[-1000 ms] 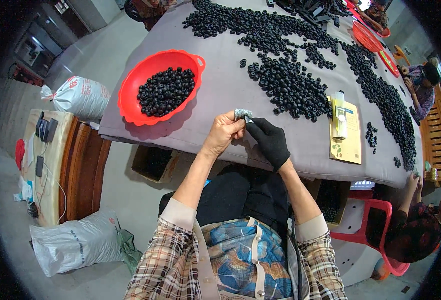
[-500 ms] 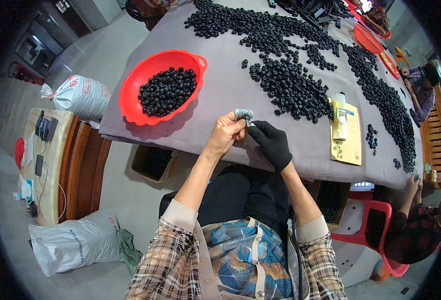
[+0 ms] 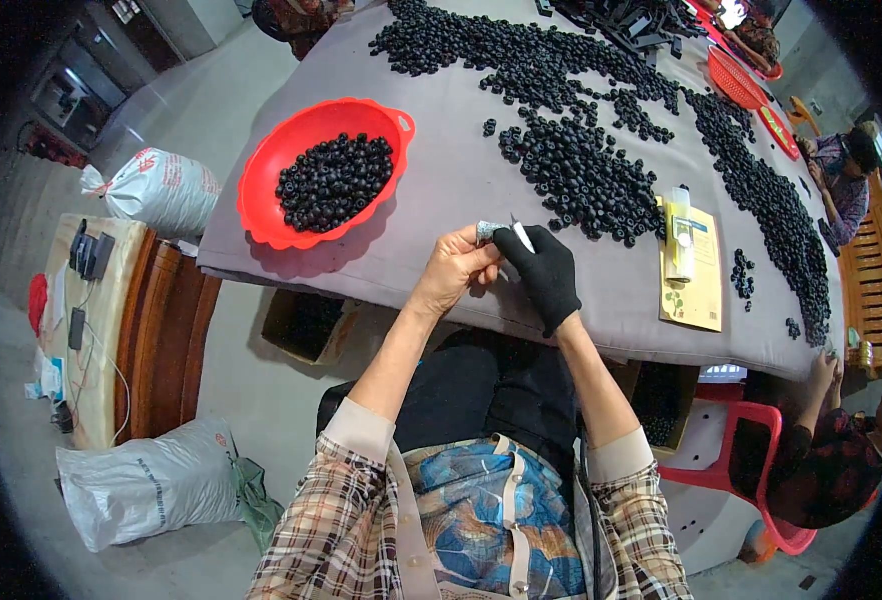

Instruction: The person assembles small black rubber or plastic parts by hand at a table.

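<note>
Over the table's near edge my two hands meet. My left hand (image 3: 453,268) is bare and closed in a pinch, with a grey wrap (image 3: 487,231) around a fingertip. Whatever it pinches is too small and covered to make out. A black glove covers my right hand (image 3: 544,275), which is closed on a slim, pale, pointed blade (image 3: 522,236) whose tip points away from me. The gloved fingers touch the left fingertips. To the left of them stands a red scalloped bowl (image 3: 261,190) holding many small black rings (image 3: 333,185).
Piles of black rings (image 3: 581,175) spread across the grey cloth-covered table (image 3: 441,130). A yellow booklet (image 3: 699,285) lies at right under a clear-and-yellow case (image 3: 680,240). Below the edge are open boxes (image 3: 306,325). Co-workers (image 3: 841,180) sit at right; a red chair (image 3: 726,450) stands near.
My right hand has turned and shifted slightly, so the blade now points up and away rather than lying at the left fingertips. My left hand has hardly moved.
</note>
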`<state>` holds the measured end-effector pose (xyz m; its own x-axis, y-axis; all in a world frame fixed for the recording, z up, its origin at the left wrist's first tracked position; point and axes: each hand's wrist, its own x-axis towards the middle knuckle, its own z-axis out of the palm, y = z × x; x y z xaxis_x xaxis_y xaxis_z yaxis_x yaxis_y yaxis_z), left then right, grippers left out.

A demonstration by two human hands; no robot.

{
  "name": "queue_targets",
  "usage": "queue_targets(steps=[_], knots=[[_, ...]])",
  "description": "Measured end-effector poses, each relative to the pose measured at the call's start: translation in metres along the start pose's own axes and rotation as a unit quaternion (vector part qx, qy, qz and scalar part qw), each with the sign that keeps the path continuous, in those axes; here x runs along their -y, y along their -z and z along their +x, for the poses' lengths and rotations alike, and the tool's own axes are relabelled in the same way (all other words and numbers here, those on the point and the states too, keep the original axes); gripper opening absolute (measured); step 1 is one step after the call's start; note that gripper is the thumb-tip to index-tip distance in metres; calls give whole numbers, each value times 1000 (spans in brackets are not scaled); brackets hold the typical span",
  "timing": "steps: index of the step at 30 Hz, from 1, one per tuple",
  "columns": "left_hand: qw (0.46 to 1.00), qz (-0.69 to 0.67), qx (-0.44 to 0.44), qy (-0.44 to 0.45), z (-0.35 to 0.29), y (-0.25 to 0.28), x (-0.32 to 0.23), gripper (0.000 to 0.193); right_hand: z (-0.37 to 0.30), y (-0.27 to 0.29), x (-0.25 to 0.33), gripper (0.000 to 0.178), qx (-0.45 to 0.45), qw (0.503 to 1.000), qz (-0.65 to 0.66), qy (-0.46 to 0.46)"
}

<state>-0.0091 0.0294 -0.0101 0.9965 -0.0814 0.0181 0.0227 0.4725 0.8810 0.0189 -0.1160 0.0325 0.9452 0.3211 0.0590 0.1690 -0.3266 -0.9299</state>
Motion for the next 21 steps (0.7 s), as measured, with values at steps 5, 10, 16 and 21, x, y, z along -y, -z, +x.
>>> queue_targets(steps=[5,10,16,21], knots=[[1000,0,22,11,3,1,2,9,6,4,-8,38,30,999,25,-34],[999,3,16,33,1,-1,-3,10,5,3,-12,35,30,999,34,-7],[999,-22,15,38,2,-6,-7,8,5,4,-21,26,30,997,40,58],[999,-46,-13,19,1,-5,-6,10,5,4,-16,23,28,999,27,-11]])
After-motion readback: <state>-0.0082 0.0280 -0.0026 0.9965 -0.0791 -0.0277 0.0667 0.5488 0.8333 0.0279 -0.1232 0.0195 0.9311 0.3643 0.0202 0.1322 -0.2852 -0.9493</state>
